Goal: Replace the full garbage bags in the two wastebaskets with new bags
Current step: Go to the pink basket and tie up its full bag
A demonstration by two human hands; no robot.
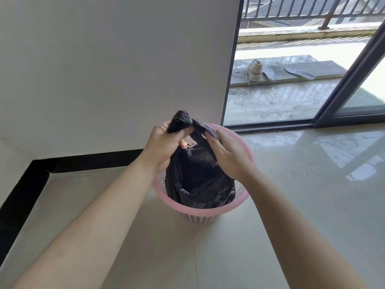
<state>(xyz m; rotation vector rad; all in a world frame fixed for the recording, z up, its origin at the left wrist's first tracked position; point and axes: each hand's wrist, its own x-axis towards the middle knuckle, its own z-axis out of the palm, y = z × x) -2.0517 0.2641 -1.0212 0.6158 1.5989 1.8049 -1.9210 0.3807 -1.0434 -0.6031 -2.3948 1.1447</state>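
A pink perforated wastebasket (pixel 210 211) stands on the pale tiled floor near a white wall. A full black garbage bag (pixel 198 180) sits inside it and bulges above the rim. My left hand (pixel 164 147) grips one bunched handle of the bag at the top left. My right hand (pixel 229 155) pinches the other handle just to the right. The two handles meet above the basket between my hands. Only this one wastebasket is in view.
A white wall (pixel 104 69) with a black skirting board runs behind and to the left. An open sliding glass door (pixel 350 80) at the right leads to a balcony with a shoe (pixel 255 70), two insoles and a railing.
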